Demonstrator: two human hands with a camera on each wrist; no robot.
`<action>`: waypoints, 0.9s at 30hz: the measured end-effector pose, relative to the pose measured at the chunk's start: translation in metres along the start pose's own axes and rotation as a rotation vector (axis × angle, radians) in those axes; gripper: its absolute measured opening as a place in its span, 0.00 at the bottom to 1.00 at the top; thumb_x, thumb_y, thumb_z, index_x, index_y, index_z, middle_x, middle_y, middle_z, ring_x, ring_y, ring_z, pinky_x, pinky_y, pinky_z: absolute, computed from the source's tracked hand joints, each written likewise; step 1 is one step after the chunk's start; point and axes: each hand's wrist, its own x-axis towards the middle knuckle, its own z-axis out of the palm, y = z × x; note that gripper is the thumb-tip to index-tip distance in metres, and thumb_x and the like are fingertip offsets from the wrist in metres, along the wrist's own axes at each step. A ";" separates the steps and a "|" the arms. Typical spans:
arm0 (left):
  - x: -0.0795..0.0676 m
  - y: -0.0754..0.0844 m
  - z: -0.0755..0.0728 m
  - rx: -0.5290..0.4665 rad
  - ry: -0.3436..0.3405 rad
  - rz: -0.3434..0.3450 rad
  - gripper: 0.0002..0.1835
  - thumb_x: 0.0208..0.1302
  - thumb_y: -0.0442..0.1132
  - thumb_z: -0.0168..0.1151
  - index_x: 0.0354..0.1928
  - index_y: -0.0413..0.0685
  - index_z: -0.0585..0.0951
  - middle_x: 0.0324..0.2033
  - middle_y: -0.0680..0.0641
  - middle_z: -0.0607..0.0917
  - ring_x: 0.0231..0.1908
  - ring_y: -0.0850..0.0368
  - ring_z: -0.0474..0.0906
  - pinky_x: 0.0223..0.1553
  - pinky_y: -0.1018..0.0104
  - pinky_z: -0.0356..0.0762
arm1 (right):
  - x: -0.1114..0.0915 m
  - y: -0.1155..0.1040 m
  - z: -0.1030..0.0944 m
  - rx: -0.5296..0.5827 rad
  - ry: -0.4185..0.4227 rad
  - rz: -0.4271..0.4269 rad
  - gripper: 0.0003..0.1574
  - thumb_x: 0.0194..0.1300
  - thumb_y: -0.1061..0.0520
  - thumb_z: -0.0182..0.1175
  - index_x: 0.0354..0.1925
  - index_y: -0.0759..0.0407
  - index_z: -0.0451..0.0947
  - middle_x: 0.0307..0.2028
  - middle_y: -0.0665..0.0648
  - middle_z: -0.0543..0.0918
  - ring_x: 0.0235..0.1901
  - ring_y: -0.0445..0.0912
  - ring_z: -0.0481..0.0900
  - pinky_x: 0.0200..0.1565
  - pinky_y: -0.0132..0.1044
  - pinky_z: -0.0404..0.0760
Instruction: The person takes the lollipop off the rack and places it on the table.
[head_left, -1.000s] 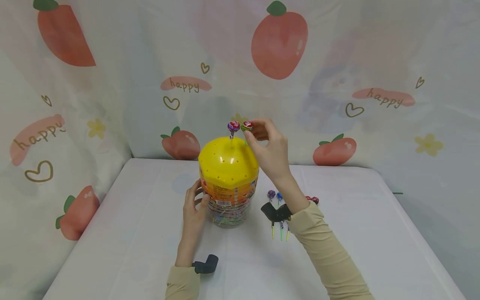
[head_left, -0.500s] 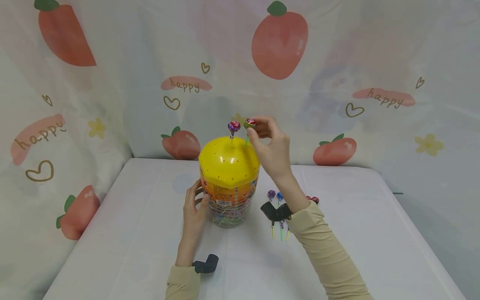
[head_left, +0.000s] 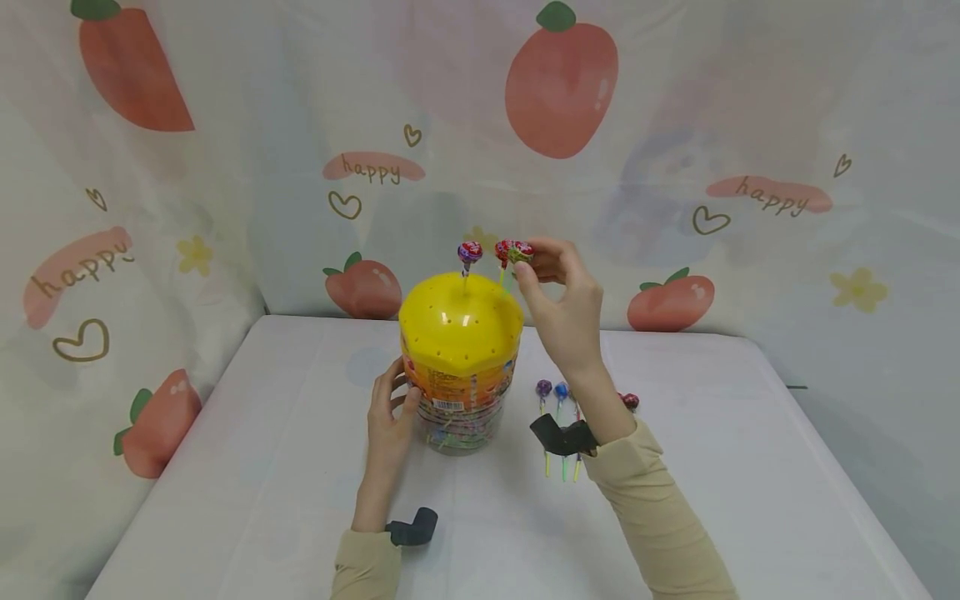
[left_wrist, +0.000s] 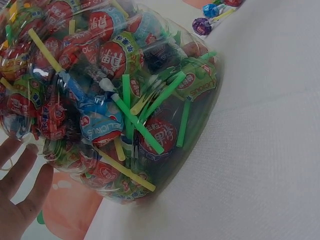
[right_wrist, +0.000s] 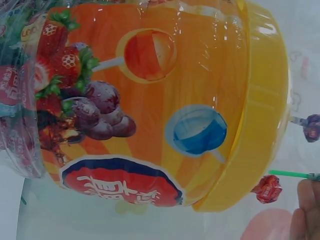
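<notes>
In the head view a clear candy jar (head_left: 461, 400) with an orange label stands upright under a domed yellow lid (head_left: 461, 325) with small holes. My left hand (head_left: 390, 425) rests its fingers against the jar's left side; the left wrist view shows the fingertips (left_wrist: 31, 149) touching the plastic. Above the lid's right edge, my right hand (head_left: 566, 300) pinches a green-and-red wrapped lollipop (head_left: 521, 252) by its head. Its green stick (right_wrist: 287, 174) points at the lid; contact is unclear. A purple-and-red lollipop (head_left: 470, 252) stands in the lid, and a red lollipop (head_left: 502, 250) stands beside the held one.
Right of the jar, several lollipops (head_left: 561, 392) lie on the white table (head_left: 315, 500), partly hidden by the right forearm and its black wrist mount (head_left: 562, 435). Inside the jar are many wrapped lollipops (left_wrist: 102, 122). A printed cloth (head_left: 480, 100) hangs behind the table.
My right hand has shifted to the right with the green-and-red lollipop, and the red lollipop behind it now shows. My left hand stays on the jar.
</notes>
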 end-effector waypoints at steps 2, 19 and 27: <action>0.000 0.000 0.000 0.006 0.002 0.000 0.29 0.69 0.44 0.56 0.70 0.57 0.64 0.60 0.47 0.73 0.60 0.51 0.70 0.56 0.48 0.74 | -0.003 -0.001 -0.003 -0.005 0.005 0.001 0.19 0.65 0.59 0.61 0.53 0.64 0.75 0.38 0.62 0.83 0.38 0.46 0.79 0.47 0.30 0.76; 0.000 0.000 -0.001 -0.012 -0.004 0.001 0.29 0.69 0.42 0.56 0.70 0.56 0.64 0.61 0.46 0.72 0.60 0.51 0.70 0.57 0.47 0.72 | -0.040 0.005 -0.024 -0.073 0.040 -0.015 0.17 0.62 0.63 0.63 0.51 0.63 0.78 0.38 0.61 0.85 0.38 0.33 0.77 0.48 0.28 0.76; -0.001 0.001 0.000 -0.012 -0.003 -0.006 0.28 0.69 0.46 0.56 0.70 0.57 0.64 0.61 0.46 0.72 0.60 0.51 0.70 0.57 0.47 0.73 | -0.065 0.021 -0.032 -0.063 0.017 0.045 0.18 0.60 0.65 0.63 0.51 0.63 0.78 0.37 0.62 0.84 0.39 0.31 0.77 0.49 0.25 0.74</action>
